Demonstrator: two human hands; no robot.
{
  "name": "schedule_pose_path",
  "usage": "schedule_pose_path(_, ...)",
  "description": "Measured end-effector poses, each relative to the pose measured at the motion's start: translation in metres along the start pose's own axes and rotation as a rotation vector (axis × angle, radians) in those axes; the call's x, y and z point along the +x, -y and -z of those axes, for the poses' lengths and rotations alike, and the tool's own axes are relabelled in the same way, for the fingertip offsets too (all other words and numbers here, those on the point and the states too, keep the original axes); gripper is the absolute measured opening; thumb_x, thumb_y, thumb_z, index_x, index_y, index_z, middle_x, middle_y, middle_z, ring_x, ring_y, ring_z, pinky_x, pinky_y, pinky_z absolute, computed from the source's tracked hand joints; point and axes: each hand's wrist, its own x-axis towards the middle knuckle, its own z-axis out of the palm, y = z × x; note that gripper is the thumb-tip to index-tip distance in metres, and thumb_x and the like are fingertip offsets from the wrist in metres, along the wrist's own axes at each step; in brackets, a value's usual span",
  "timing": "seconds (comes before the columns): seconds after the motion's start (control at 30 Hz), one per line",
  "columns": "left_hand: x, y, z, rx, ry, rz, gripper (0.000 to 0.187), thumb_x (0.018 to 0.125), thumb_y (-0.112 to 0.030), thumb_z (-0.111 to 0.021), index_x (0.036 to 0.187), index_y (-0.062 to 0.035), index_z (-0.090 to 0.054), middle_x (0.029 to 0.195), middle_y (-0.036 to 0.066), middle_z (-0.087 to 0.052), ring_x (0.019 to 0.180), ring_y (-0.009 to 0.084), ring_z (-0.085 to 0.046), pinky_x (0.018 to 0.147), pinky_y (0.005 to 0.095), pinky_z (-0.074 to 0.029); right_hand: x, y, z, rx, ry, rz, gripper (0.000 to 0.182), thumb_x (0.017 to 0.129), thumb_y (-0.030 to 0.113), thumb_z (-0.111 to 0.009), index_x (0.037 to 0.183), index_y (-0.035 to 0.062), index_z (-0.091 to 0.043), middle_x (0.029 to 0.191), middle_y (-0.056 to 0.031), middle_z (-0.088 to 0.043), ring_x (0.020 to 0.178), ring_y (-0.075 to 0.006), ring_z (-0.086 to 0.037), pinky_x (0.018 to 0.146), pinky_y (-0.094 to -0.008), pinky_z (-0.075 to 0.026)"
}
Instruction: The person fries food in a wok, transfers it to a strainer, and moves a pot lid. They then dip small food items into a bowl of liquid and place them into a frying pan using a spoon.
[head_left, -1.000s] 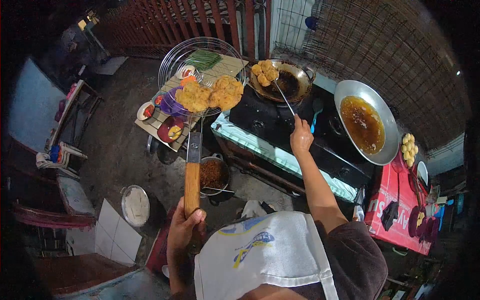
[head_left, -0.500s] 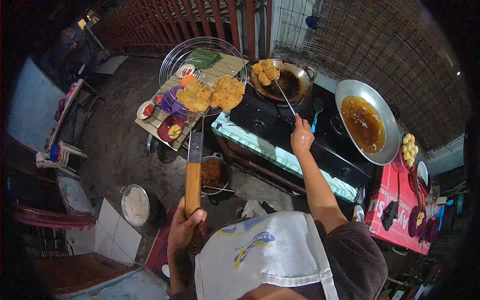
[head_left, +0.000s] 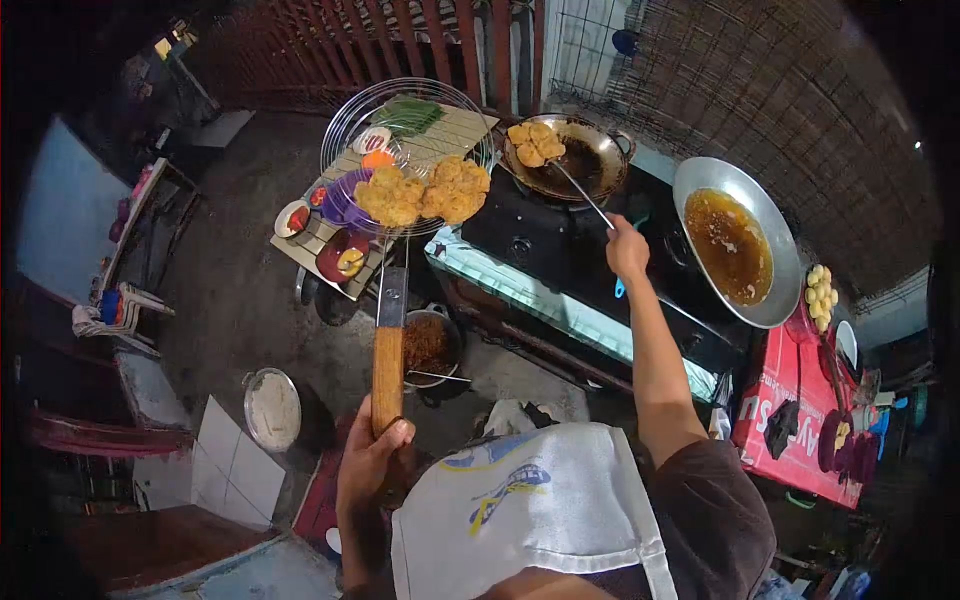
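My left hand (head_left: 372,462) is closed around the wooden handle of a wire strainer (head_left: 388,365). Its round mesh carries clusters of golden fritters (head_left: 455,190) and hangs over a slatted table. At the stove, my right hand (head_left: 627,248) grips a long thin metal utensil (head_left: 584,189), its far end up against a fritter cluster (head_left: 534,145). That cluster overlaps the left side of a dark wok (head_left: 607,160) with oil in it. The utensil's head is hidden by the fritters.
A large silver pan of brown oil (head_left: 735,240) sits on the stove's right side. The slatted table (head_left: 465,130) bears bowls and green vegetables. A blue-handled turner (head_left: 619,288) lies beyond my right wrist. Below are a pot of reddish-brown food (head_left: 425,345) and a white-filled pot (head_left: 271,410).
My right hand has shifted right and slightly away from me, and the utensil slants more. The fritter cluster at the wok has turned a little. My left hand and the strainer are nearly unmoved.
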Motion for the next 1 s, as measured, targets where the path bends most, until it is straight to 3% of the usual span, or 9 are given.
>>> schedule_pose_path(0.03, -0.001, 0.000, 0.000, -0.021, -0.003, 0.003, 0.029, 0.082, -0.012, -0.056, 0.105, -0.0047, -0.041, 0.070, 0.001, -0.049, 0.050, 0.0074, -0.047, 0.045, 0.0211, -0.042, 0.001, -0.002, 0.000, 0.027, 0.013, -0.021, 0.026, 0.084, 0.015, -0.047, 0.108, 0.0202, -0.056, 0.094, -0.0145, -0.062, 0.090, -0.0352, -0.057, 0.072, -0.0424, -0.045)
schedule_pose_path(0.33, -0.002, -0.001, -0.001, 0.005, -0.034, 0.010, 0.034, 0.080, -0.012, -0.058, 0.108, -0.0043, -0.041, 0.070, 0.001, -0.048, 0.051, 0.0065, -0.045, 0.045, 0.0206, -0.041, 0.005, -0.011, 0.000, 0.178, 0.122, -0.154, 0.030, 0.082, 0.012, -0.053, 0.112, 0.0149, -0.057, 0.091, -0.0097, -0.064, 0.087, -0.0241, -0.061, 0.076, -0.0330, -0.044)
schedule_pose_path(0.43, -0.005, -0.004, -0.003, -0.015, -0.060, 0.014, 0.034, 0.080, -0.012, -0.058, 0.109, -0.0045, -0.040, 0.070, 0.001, -0.047, 0.051, 0.0063, -0.044, 0.045, 0.0207, -0.040, 0.002, -0.010, 0.004, 0.280, 0.142, -0.217, 0.030, 0.082, 0.012, -0.053, 0.111, 0.0154, -0.058, 0.090, -0.0100, -0.064, 0.087, -0.0240, -0.061, 0.076, -0.0330, -0.044)
schedule_pose_path(0.73, 0.000, -0.003, 0.000, 0.039, -0.016, 0.044, 0.029, 0.081, -0.012, -0.055, 0.105, -0.0049, -0.039, 0.069, 0.001, -0.047, 0.052, 0.0063, -0.045, 0.046, 0.0213, -0.040, 0.016, -0.004, -0.011, 0.091, 0.033, -0.129, 0.027, 0.080, 0.014, -0.053, 0.107, 0.0179, -0.060, 0.085, -0.0093, -0.065, 0.083, -0.0267, -0.061, 0.072, -0.0354, -0.046)
schedule_pose_path(1.0, -0.005, -0.006, -0.003, 0.058, -0.031, 0.076, 0.026, 0.081, -0.012, -0.054, 0.102, -0.0048, -0.041, 0.069, 0.000, -0.047, 0.053, 0.0062, -0.045, 0.047, 0.0212, -0.040, 0.024, -0.016, -0.014, 0.159, 0.064, -0.094, 0.027, 0.080, 0.014, -0.052, 0.106, 0.0161, -0.060, 0.081, -0.0079, -0.065, 0.080, -0.0238, -0.062, 0.071, -0.0339, -0.046)
